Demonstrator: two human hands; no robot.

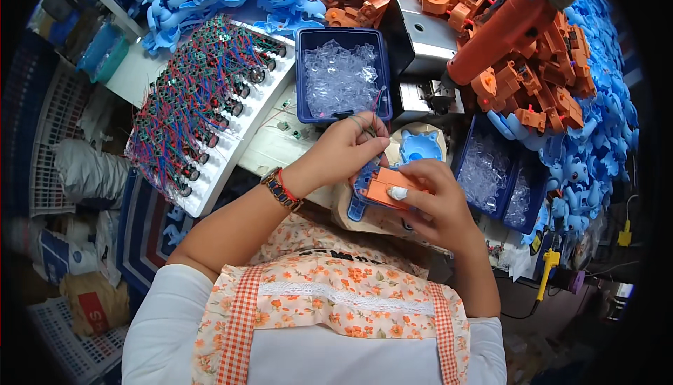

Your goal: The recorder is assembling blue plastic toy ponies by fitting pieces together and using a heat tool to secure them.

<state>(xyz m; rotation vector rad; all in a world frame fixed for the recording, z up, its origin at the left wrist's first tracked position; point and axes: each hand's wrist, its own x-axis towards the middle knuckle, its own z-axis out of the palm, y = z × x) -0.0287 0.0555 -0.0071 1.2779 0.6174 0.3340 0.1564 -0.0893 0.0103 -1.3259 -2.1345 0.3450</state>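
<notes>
Toy shell — orange-blue, long axis tilted up-left, both hands' grip closed on it

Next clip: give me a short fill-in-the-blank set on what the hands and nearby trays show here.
1. The right hand holds an orange and ____ plastic part.
2. The left hand pinches thin ____ above that part.
3. The blue bin behind the hands holds ____ plastic pieces.
4. The left wrist wears a ____.

Missing words: blue; wires; clear; bracelet
</notes>
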